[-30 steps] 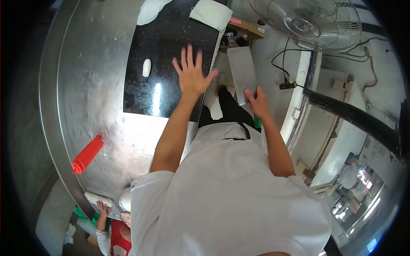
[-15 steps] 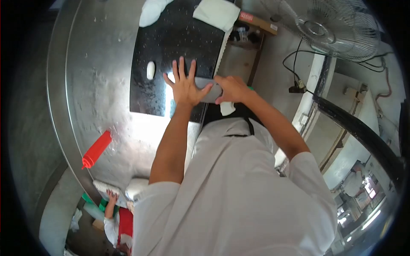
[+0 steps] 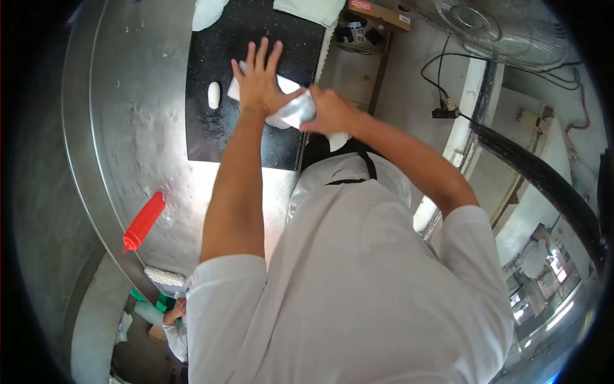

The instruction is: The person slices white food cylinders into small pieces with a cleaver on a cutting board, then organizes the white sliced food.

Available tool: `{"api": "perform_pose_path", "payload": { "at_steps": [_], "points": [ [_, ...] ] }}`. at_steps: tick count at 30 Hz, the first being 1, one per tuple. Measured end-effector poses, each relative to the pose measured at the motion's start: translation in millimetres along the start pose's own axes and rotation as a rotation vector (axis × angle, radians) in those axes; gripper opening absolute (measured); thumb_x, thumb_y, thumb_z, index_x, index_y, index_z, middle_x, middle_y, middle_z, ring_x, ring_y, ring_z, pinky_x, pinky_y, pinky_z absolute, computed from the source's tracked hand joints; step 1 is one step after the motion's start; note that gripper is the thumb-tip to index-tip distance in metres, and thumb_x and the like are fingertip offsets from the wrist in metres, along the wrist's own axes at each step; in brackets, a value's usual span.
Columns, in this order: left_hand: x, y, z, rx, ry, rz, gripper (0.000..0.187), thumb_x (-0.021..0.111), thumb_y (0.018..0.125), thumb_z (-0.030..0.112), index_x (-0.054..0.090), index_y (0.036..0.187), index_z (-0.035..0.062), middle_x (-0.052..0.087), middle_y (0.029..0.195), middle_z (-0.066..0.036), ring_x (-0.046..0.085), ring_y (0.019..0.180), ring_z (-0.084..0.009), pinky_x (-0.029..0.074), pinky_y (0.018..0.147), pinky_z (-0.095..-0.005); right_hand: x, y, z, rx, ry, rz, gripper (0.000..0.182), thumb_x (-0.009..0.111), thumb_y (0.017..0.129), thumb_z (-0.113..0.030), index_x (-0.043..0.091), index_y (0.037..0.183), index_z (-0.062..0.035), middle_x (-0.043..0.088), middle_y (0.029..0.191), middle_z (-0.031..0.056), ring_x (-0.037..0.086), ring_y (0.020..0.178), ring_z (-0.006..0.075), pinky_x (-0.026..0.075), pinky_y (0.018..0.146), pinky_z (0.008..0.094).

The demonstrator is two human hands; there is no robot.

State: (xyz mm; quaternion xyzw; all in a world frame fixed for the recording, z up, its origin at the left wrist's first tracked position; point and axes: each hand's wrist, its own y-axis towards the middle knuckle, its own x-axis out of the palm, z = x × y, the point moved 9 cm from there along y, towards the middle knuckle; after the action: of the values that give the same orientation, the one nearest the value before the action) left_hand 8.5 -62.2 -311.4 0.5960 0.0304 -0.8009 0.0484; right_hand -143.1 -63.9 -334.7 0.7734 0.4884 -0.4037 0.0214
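Observation:
On a black speckled slab (image 3: 256, 147) my left hand (image 3: 259, 86) lies palm down, fingers spread, over a broad, shiny metal blade (image 3: 297, 110). My right hand (image 3: 329, 110) is closed round the blade's right end, at the slab's right edge; its grip hides the handle. Pale patches show around the left palm, beside the fingers and near the wrist. A small white dough piece (image 3: 213, 95) sits on the slab, left of my left hand.
A red squeeze bottle (image 3: 144, 221) lies on the steel table (image 3: 137, 121). White cloths (image 3: 313, 9) rest at the slab's far end. At lower left, another person's hand (image 3: 176, 310) is near a white, textured block (image 3: 164, 276). A fan (image 3: 476, 22) and cables stand right.
Both hands and the blade have moved away from my body and slightly left, farther onto the slab. The blade now looks brighter and angled. The other person's hand has shifted lower.

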Motion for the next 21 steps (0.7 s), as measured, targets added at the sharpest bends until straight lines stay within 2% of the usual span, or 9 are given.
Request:
{"api": "perform_pose_path", "payload": {
  "at_steps": [3,4,5,7,8,13,17,19,21],
  "points": [
    [16,-26,9,-0.028,0.07,-0.146,0.119,0.071,0.064,0.082,0.029,0.164,0.0338,0.013,0.175,-0.005,0.007,0.161,-0.0359,0.007,0.118,-0.0753,35,-23,10,0.055,0.083,-0.018,0.081,0.092,0.068,-0.046,0.054,0.12,0.003,0.071,0.099,0.0312,0.071,0.097,0.046,0.057,0.084,0.0498],
    [16,-13,10,0.005,0.089,-0.164,0.119,0.069,0.063,0.084,0.03,0.164,0.0346,0.015,0.174,-0.005,0.008,0.16,-0.0361,0.008,0.117,-0.077,32,-20,9,0.038,0.098,0.028,0.087,0.091,0.066,-0.057,0.054,0.121,-0.0009,0.07,0.093,0.0297,0.069,0.093,0.0506,0.056,0.08,0.0545],
    [18,-9,11,0.015,0.102,-0.192,0.119,0.068,0.062,0.086,0.031,0.163,0.0353,0.017,0.174,-0.005,0.01,0.16,-0.0363,0.009,0.115,-0.0786,30,-14,21,0.062,0.055,0.019,0.086,0.09,0.066,-0.057,0.054,0.12,-0.0009,0.07,0.093,0.0294,0.069,0.092,0.05,0.056,0.078,0.0541],
    [11,4,11,0.083,0.043,-0.055,0.12,0.068,0.061,0.086,0.031,0.163,0.0353,0.021,0.173,-0.005,0.014,0.159,-0.0372,0.012,0.113,-0.0799,21,-10,19,0.121,0.006,-0.004,0.085,0.09,0.067,-0.058,0.054,0.118,-0.0008,0.07,0.091,0.0288,0.07,0.09,0.0488,0.057,0.076,0.0533],
    [11,10,10,0.066,0.074,-0.057,0.119,0.071,0.062,0.084,0.032,0.163,0.0357,0.024,0.172,-0.004,0.018,0.158,-0.0366,0.014,0.112,-0.08,14,-4,19,0.053,0.008,0.044,0.083,0.089,0.068,-0.059,0.054,0.115,-0.0004,0.07,0.089,0.0285,0.071,0.088,0.0474,0.057,0.073,0.0526],
    [6,55,1,0.189,0.083,0.053,0.114,0.073,0.067,0.079,0.03,0.163,0.0348,0.023,0.172,-0.004,0.02,0.157,-0.0373,0.015,0.116,-0.0784,-21,26,10,0.06,-0.031,0.133,0.082,0.089,0.07,-0.056,0.054,0.115,0.0027,0.07,0.087,0.0281,0.072,0.087,0.0455,0.057,0.075,0.0513],
    [21,1,19,0.248,0.039,-0.07,0.119,0.072,0.066,0.081,0.029,0.165,0.0312,0.019,0.174,-0.003,0.013,0.159,-0.0368,0.012,0.116,-0.0775,17,-26,4,0.159,0.027,0.04,0.082,0.09,0.071,-0.052,0.055,0.118,0.0056,0.071,0.099,0.0311,0.072,0.096,0.046,0.058,0.08,0.049],
    [29,-18,38,0.205,0.036,-0.169,0.122,0.069,0.064,0.086,0.03,0.164,0.029,0.014,0.175,-0.003,0.008,0.16,-0.0401,0.011,0.112,-0.0809,44,-51,13,0.167,0.092,0.013,0.083,0.088,0.071,-0.057,0.054,0.116,0.0047,0.071,0.097,0.0308,0.072,0.095,0.0461,0.058,0.079,0.0495],
    [33,-6,40,0.205,0.074,-0.193,0.121,0.068,0.064,0.087,0.031,0.164,0.0288,0.018,0.174,-0.005,0.011,0.159,-0.0408,0.013,0.11,-0.0824,32,-36,36,0.117,0.01,-0.015,0.084,0.086,0.072,-0.061,0.053,0.115,0.0036,0.071,0.095,0.0299,0.072,0.094,0.0459,0.058,0.079,0.0503]
  ]
}}
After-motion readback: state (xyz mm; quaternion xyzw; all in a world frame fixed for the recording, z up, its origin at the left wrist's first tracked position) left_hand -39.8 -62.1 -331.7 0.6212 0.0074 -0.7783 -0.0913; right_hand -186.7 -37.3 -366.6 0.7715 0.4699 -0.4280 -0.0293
